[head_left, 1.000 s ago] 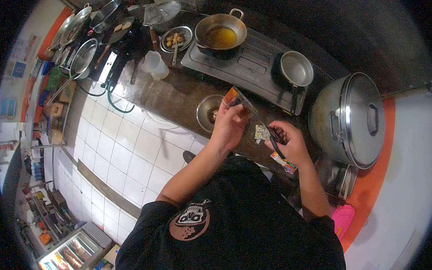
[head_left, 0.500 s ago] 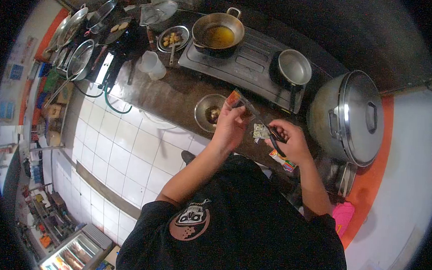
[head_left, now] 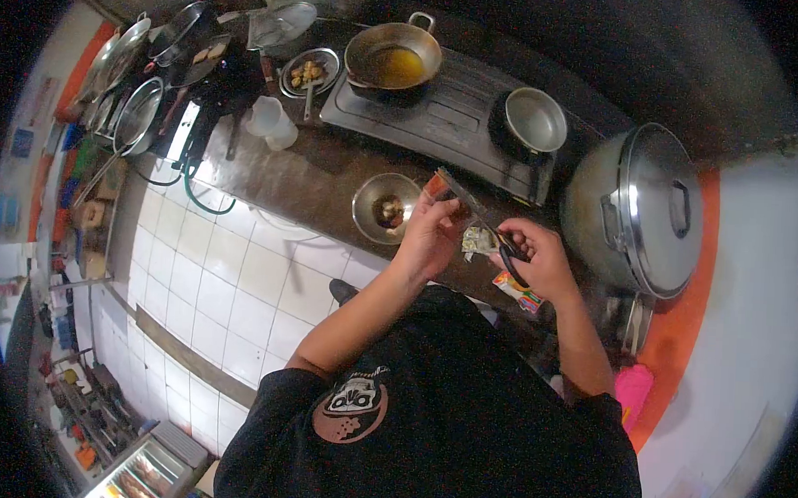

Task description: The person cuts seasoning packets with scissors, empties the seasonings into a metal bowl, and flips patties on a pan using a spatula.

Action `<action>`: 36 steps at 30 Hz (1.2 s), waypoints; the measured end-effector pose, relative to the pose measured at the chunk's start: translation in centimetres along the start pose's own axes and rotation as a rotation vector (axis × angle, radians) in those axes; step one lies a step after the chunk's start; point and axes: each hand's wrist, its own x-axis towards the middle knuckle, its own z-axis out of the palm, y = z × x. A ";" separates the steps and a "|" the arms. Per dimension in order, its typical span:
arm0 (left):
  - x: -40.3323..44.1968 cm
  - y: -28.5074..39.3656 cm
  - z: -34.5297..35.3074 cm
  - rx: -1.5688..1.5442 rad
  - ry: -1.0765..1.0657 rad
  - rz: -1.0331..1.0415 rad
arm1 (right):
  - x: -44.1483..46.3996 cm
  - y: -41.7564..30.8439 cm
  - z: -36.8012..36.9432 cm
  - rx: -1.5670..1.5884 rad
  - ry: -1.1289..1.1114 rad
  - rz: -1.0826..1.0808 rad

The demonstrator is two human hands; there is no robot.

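Observation:
Pinched in the fingers of my left hand (head_left: 428,243) is a small orange-red sachet (head_left: 439,187), held upright above the counter. My right hand (head_left: 543,262) grips a pair of scissors (head_left: 513,257) by the black handles. The blades point up and left to the sachet's edge; whether they have cut it I cannot tell. Just left of my left hand stands a metal bowl (head_left: 363,205) with a dark sauce and pale bits at its bottom. A pale green printed packet (head_left: 479,241) lies between my hands, and a colourful packet (head_left: 516,291) lies below my right hand.
Behind the bowl is a stove (head_left: 454,118) carrying a wok (head_left: 363,56) with yellow oil and a small saucepan (head_left: 536,120). A large lidded pot (head_left: 597,204) stands to the right. Further left are a plastic jug (head_left: 267,119) and a plate of fried pieces (head_left: 323,60).
The view has shifted slightly, so the counter items appear a little further left. My hands keep nearly the same pose, with the sachet and scissors still held.

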 end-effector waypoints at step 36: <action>1.1 -7.8 -7.5 0.008 -0.127 -0.510 | -7.4 9.5 2.2 0.215 0.141 0.376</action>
